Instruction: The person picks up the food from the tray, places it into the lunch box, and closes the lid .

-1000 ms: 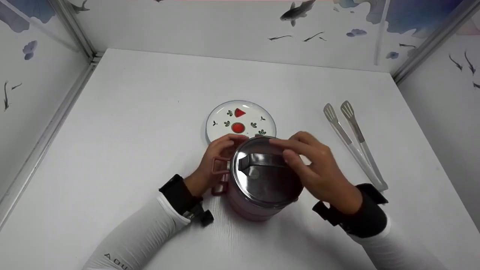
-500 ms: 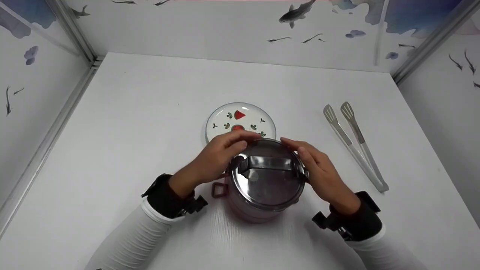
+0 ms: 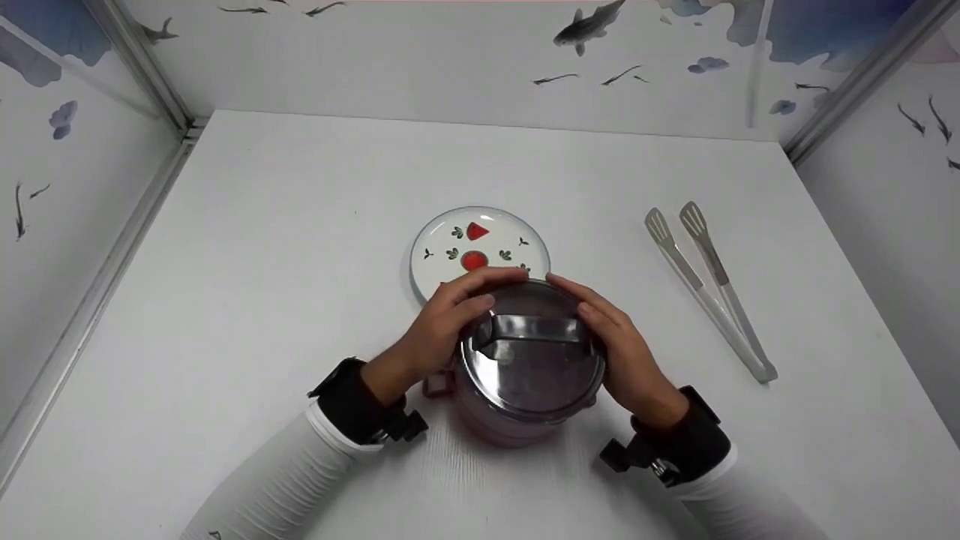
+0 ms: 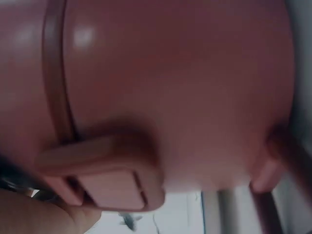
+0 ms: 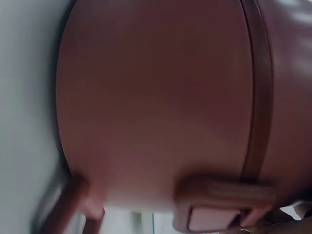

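Observation:
A round pink lunch box [image 3: 510, 431] stands upright at the near middle of the table, its dark glossy lid [image 3: 532, 386] on top with a carry handle [image 3: 532, 328] across it. My left hand [image 3: 439, 326] holds the upper left side, fingers curving along the far rim and thumb at the lid's edge. On the opposite side my right hand [image 3: 626, 349] holds it likewise. Close up, one latch [image 4: 114, 190] lies against the wall in the left wrist view, another latch [image 5: 214, 217] in the right wrist view. Lower down, a side handle [image 3: 437, 385] sticks out left.
Behind the lunch box lies a white plate [image 3: 506, 225] with red fruit and leaf patterns, its near edge partly hidden. Metal tongs [image 3: 712, 296] lie spread on the right. Panels with painted fish surround the white table [image 3: 247, 247].
My right hand has moved from over the lid's handle to the right side. My left hand has come up over the upper left loop that stuck out before. The lunch box stays in place.

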A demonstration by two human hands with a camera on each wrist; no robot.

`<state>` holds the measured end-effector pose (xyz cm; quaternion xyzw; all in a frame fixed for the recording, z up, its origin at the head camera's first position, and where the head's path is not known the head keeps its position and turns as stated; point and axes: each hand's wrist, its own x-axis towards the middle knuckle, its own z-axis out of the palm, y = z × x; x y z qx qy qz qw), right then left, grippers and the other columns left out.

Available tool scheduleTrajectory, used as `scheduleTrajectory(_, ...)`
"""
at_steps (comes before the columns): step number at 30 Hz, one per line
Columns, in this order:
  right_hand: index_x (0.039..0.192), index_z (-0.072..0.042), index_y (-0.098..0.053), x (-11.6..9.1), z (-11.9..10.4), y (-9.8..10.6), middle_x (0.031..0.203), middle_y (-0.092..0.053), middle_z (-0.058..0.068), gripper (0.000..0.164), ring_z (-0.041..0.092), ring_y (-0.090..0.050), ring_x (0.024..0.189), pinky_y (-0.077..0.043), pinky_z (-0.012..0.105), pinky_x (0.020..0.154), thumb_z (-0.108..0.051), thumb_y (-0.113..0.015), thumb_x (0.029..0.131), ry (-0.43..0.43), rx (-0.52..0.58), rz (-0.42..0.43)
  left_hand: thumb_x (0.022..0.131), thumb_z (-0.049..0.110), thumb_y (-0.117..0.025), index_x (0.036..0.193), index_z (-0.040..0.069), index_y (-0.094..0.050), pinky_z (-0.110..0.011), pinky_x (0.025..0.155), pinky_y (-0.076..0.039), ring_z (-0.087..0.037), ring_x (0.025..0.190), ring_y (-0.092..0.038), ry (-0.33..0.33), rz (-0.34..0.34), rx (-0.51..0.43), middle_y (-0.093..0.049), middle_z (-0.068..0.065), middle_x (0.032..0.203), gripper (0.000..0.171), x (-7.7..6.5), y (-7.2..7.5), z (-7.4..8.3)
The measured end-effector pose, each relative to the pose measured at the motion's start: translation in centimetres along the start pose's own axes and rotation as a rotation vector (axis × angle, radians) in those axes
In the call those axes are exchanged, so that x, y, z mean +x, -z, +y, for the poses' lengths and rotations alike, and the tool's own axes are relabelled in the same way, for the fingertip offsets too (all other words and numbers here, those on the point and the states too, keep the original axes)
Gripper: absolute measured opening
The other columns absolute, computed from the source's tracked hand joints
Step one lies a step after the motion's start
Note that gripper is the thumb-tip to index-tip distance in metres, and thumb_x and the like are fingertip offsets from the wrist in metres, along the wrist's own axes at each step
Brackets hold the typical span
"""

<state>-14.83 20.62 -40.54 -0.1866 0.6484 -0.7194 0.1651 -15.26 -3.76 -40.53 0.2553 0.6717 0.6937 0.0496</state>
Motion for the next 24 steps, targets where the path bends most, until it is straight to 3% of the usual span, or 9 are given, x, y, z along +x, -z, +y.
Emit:
scheduleTrajectory(5,0.149,-0.007,-0.044,0.3,0.7,-0.6,0.147,-0.051,0.005,0.046,0.02,-0.045,0.138,-0.04,0.03,0.111,-0.018,-0.033,0.107,0.019,0.106,0.02,0.096,0.017,-0.038,0.134,0.006,-0.061,-0.036,0.116,-0.036,-0.019,0.136,-0.051,-0.044,0.067,-0.053,-0.062,-0.01,0.139,0.046,-0.4,-0.3,-0.6)
scheduleTrajectory(12,0.149,-0.005,-0.042,0.3,1.1,-1.1,0.146,-0.049,0.008,0.047,0.022,-0.045,0.136,-0.039,0.031,0.112,-0.017,-0.028,0.106,0.065,0.141,0.0,0.094,0.02,-0.034,0.133,0.01,-0.063,-0.036,0.117,-0.035,-0.02,0.137,-0.051,-0.071,0.098,-0.056,-0.064,-0.002,0.137,0.049,-0.6,-0.5,-1.0)
scheduleTrajectory(16,0.149,-0.005,-0.041,0.4,1.1,-0.9,0.146,-0.049,0.008,0.047,0.022,-0.045,0.136,-0.039,0.031,0.112,-0.017,-0.028,0.105,0.073,0.124,-0.018,0.094,0.019,-0.035,0.13,0.009,-0.065,-0.037,0.118,-0.034,-0.02,0.137,-0.051,-0.079,0.091,-0.061,-0.064,-0.005,0.137,0.048,-0.5,-0.4,-1.0)
scheduleTrajectory(21,0.151,-0.008,-0.037,0.7,0.7,0.2,0.148,-0.049,0.006,0.048,0.022,-0.045,0.138,-0.041,0.033,0.111,-0.027,-0.027,0.108,0.028,0.063,-0.083,0.096,0.02,-0.035,0.129,-0.001,-0.063,-0.04,0.117,-0.036,-0.024,0.134,-0.054,-0.078,0.055,-0.116,-0.062,-0.014,0.137,0.048,-0.1,0.1,-0.9)
scheduleTrajectory(24,0.153,-0.007,-0.034,2.0,0.0,1.8,0.153,-0.044,0.008,0.053,0.025,-0.04,0.143,-0.038,0.04,0.115,-0.037,-0.024,0.109,0.014,-0.034,-0.081,0.099,0.026,-0.033,0.133,0.001,-0.061,-0.045,0.109,-0.044,-0.025,0.132,-0.054,-0.028,0.047,-0.049,-0.061,-0.012,0.139,0.05,1.0,1.4,-0.6)
